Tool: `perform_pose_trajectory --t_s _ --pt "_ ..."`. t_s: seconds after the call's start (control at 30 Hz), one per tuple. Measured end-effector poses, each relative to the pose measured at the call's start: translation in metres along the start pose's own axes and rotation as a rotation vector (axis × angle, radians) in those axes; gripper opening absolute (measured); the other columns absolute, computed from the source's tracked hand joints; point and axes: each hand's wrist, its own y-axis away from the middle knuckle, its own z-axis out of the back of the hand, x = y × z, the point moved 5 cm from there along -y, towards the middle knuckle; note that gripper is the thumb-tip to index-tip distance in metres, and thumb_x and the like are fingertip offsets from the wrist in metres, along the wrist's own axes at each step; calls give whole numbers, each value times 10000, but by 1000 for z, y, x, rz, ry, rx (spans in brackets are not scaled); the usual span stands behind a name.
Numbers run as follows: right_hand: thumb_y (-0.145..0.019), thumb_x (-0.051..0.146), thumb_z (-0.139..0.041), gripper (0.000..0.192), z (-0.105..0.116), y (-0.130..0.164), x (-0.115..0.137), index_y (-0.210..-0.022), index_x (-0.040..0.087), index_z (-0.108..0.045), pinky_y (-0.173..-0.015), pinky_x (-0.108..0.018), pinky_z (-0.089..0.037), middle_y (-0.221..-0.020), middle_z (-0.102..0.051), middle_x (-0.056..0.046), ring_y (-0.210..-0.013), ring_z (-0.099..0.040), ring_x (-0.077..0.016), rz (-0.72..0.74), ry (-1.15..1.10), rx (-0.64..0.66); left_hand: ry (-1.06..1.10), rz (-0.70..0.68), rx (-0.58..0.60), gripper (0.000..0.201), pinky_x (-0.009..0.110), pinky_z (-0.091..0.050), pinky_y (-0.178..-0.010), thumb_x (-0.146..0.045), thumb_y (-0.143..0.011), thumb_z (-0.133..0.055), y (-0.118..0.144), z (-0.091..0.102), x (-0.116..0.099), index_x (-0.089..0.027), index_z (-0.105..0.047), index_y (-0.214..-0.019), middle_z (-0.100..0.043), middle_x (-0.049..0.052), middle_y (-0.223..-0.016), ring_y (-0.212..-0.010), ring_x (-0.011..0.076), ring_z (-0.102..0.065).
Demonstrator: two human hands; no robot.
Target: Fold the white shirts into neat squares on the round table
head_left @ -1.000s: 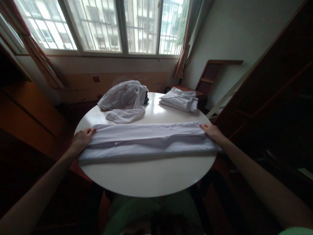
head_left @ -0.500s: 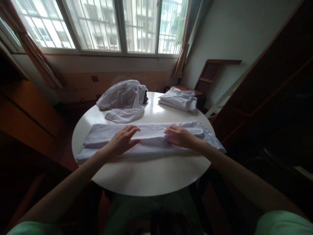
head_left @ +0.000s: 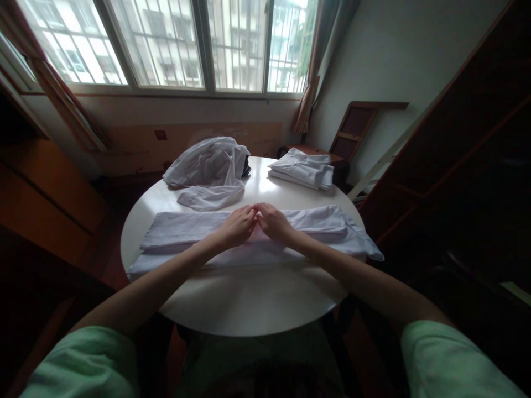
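A long white folded garment point(head_left: 178, 231), perhaps a shirt, lies across the near half of the round white table point(head_left: 244, 304). Its upper layer forms a narrow strip, and a loose corner hangs over the table's right edge. Over the middle of this strip, my left hand point(head_left: 239, 225) and my right hand point(head_left: 272, 222) meet at the fingertips. The fingers of both are bent and drawn together, low on the cloth. Whether any fabric is pinched between them is hidden by the hands themselves.
A crumpled heap of white clothes point(head_left: 207, 166), one sleeve trailing, lies at the table's back left. Folded white clothes point(head_left: 301, 168) are stacked at the back right. Beyond stand a wooden chair point(head_left: 354, 127) and a barred window point(head_left: 166, 44). Dark furniture point(head_left: 448, 127) leans in from the right.
My hands have come inward along the garment, left hand rightward and right hand leftward, until their fingertips meet. The left hand's spread thumb and fingers have closed. The garment lies nearly as before.
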Motion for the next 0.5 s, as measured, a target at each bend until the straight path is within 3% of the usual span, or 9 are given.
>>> perform_pose_trajectory --t_s 0.1,0.2,0.37,0.5 --pt "-884 203 -380 359 -27 2 -7 -1208 122 -511 -965 -381 -385 -1221 -570 -155 -1142 -511 -228 22 27 110 -41 93 77 510 433 -276 -1064 -321 -903 -292 -6 -22 12 -56 -393 -1327 -384 209 -1408 -1326 281 -325" --pt "-907 364 -385 465 -30 15 -25 -1300 127 -457 -1044 -441 -302 -1371 -446 -155 -1287 -377 -262 -13 92 252 -51 173 137 610 442 -230 -1084 -430 -898 -276 6 -29 30 -58 -317 -1381 -298 204 -1458 -1364 293 -236" --pt "-920 466 -315 562 2 39 -70 -1362 130 -403 -1068 -424 -273 -1428 -372 -136 -1322 -328 -254 -54 139 352 -103 300 134 671 431 -201 -1097 -536 -872 -260 45 -10 74 -115 -333 -1390 -289 152 -1475 -1372 290 -214" --pt "-916 471 -296 531 36 70 -125 -1347 191 -428 -1054 -449 -288 -1409 -413 -103 -1310 -351 -246 -181 206 325 -151 458 110 628 415 -210 -1100 -495 -881 -227 98 13 126 -138 -351 -1383 -293 119 -1480 -1368 262 -233"
